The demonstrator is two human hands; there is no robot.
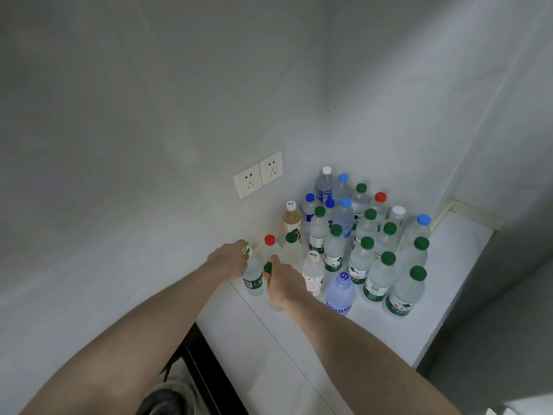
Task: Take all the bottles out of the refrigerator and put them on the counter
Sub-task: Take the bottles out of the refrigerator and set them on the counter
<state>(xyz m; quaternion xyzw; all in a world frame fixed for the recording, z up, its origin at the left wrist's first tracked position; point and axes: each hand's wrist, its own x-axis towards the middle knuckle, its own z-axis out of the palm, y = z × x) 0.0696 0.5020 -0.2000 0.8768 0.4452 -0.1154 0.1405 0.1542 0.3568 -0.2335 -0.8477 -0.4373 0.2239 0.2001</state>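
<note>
Several plastic water bottles [362,259] with green, blue, red and white caps stand crowded in the far corner of the white counter [299,348]. My left hand [230,259] grips the neck of a clear bottle with a green label [253,278], which stands upright on the counter by the wall. My right hand [281,283] is closed around the top of a green-capped bottle [267,268], most of it hidden under the hand. Both bottles sit at the near left edge of the cluster. The refrigerator is out of view.
A double wall socket [258,175] sits on the grey wall above the bottles. The counter's front edge [215,348] runs diagonally, with a dark gap and my shoe [170,393] below. A grey panel [493,310] bounds the counter on the right.
</note>
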